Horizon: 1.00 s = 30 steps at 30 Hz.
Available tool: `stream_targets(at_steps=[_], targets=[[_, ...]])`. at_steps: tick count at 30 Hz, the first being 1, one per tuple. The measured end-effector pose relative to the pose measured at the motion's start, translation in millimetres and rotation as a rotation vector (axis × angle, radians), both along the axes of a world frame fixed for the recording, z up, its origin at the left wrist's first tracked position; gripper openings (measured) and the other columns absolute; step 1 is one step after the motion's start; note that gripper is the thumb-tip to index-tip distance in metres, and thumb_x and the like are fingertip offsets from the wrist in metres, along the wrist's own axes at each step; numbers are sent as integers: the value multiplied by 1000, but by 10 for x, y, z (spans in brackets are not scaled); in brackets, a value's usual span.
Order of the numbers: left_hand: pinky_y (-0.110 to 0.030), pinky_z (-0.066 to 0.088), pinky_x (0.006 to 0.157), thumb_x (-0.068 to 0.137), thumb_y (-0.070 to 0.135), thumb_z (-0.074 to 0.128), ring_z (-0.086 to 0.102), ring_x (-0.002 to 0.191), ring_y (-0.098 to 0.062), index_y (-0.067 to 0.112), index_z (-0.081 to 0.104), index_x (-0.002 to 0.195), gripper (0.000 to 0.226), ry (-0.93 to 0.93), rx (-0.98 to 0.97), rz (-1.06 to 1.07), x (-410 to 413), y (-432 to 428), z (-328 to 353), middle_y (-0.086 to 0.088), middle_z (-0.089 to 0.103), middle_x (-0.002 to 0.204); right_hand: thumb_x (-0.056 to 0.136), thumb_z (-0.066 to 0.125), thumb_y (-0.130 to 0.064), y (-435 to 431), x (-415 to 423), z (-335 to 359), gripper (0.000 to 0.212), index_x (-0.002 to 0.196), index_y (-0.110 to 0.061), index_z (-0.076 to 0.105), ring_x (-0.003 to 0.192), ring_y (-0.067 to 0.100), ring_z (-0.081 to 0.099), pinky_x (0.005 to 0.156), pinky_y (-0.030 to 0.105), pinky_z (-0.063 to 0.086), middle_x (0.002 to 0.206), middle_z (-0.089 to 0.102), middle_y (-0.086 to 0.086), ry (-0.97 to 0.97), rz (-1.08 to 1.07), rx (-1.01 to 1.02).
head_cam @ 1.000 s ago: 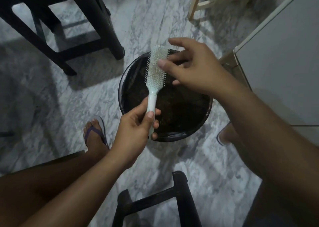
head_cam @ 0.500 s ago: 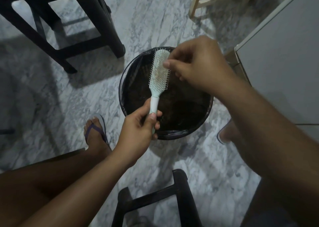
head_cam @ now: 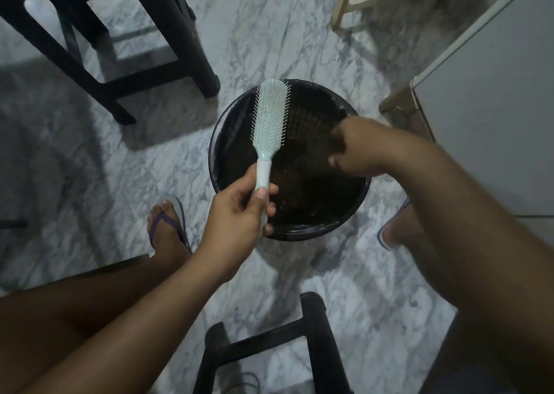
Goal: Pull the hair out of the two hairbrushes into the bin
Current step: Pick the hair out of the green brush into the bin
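A pale mint hairbrush [head_cam: 269, 117] is held upright over the round black bin [head_cam: 344, 219] on the marble floor, bristles facing me. My left hand [head_cam: 239, 213] is closed around its handle at the bin's near-left rim. Over the right half of the bin, my right hand [head_cam: 356, 147] is blurred, its fingers bunched and pointing down into the bin. Whether hair is pinched in those fingers I cannot make out. A second brush is not in view.
A black stool [head_cam: 114, 39] stands at the back left, another black frame [head_cam: 269, 342] lies near the bottom. A pale wooden frame [head_cam: 359, 0] is at the back, a white cabinet [head_cam: 494, 108] on the right. My sandalled foot [head_cam: 168, 228] rests left of the bin.
My right hand left the brush bristles and swung right and down over the bin. The left hand kept the brush almost still, slightly more upright.
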<state>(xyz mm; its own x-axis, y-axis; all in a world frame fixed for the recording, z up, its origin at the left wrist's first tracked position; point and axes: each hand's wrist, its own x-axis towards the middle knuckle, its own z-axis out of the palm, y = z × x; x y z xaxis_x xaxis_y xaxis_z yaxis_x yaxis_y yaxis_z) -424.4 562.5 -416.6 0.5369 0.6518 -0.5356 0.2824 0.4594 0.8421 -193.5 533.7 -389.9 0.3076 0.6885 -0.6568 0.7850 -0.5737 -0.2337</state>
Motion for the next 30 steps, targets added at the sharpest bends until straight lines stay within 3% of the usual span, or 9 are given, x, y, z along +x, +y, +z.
stream_targets(at_steps=[2, 5, 7, 9, 11, 15, 20, 27, 30], targets=[[-27, 47, 59, 103, 7, 47, 53, 69, -6, 25, 49, 146, 47, -5, 12, -12, 2, -2, 6, 1, 62, 100, 91, 60, -13, 14, 23, 32, 38, 127, -1, 55, 108, 36, 61, 84, 39, 52, 124, 61, 22, -35, 81, -115], [-26, 46, 59, 103, 6, 46, 52, 69, -6, 27, 48, 145, 47, -5, 22, -33, 2, -17, 1, 2, 62, 99, 92, 66, -35, 75, 88, 92, 87, 159, -14, 13, 139, 27, 44, 108, 32, 40, 159, 35, 12, 123, -117, 188], [-26, 46, 58, 103, 6, 46, 52, 70, -7, 28, 48, 145, 47, -10, 27, -50, 0, -29, 2, 2, 62, 99, 81, 71, -59, 120, -25, 124, 109, 159, -20, 8, 143, 16, 42, 113, 40, 43, 162, 31, 4, 373, -335, 390], [-27, 46, 58, 103, 6, 46, 52, 69, -7, 33, 48, 142, 47, -12, 46, -72, 2, -40, 11, 2, 63, 99, 78, 78, -53, 146, -163, 76, 93, 153, -18, 34, 129, 12, 58, 98, 44, 56, 146, 55, 5, 550, -417, 473], [-27, 46, 58, 103, 6, 46, 52, 68, -7, 38, 49, 137, 47, -16, 52, -82, 11, -52, 13, 2, 64, 98, 82, 81, -34, 169, -263, 48, 49, 123, -11, 66, 93, 16, 76, 80, 46, 63, 104, 78, 6, 577, -419, 508], [-27, 45, 57, 103, 5, 45, 51, 68, -7, 34, 49, 140, 46, -7, 40, -76, 13, -60, -4, 4, 63, 97, 83, 82, -27, 174, -277, 56, 26, 79, -3, 72, 61, 21, 76, 70, 45, 64, 69, 76, 11, 426, -469, 519], [-26, 45, 57, 103, 5, 45, 50, 67, -6, 34, 47, 141, 47, -2, 23, -59, 5, -47, -8, 2, 62, 99, 90, 74, -25, 149, -185, 280, 22, 85, -4, 77, 49, 2, 62, 54, 18, 55, 69, 75, 1, 339, -378, 673], [-27, 46, 58, 103, 4, 45, 51, 69, -7, 29, 48, 144, 47, 11, 26, -45, -2, -22, -17, 1, 61, 100, 97, 65, -23, 115, 68, 693, 18, 84, -11, 70, 54, 9, 56, 55, 24, 46, 69, 70, -9, 423, -438, 1259], [-27, 45, 57, 103, 4, 45, 51, 69, -8, 25, 47, 147, 48, 17, 29, -41, -2, -20, -17, 0, 61, 99, 99, 62, -19, 75, 89, 553, 19, 92, -7, 75, 51, 1, 59, 49, 11, 42, 73, 72, -4, 287, -381, 936]])
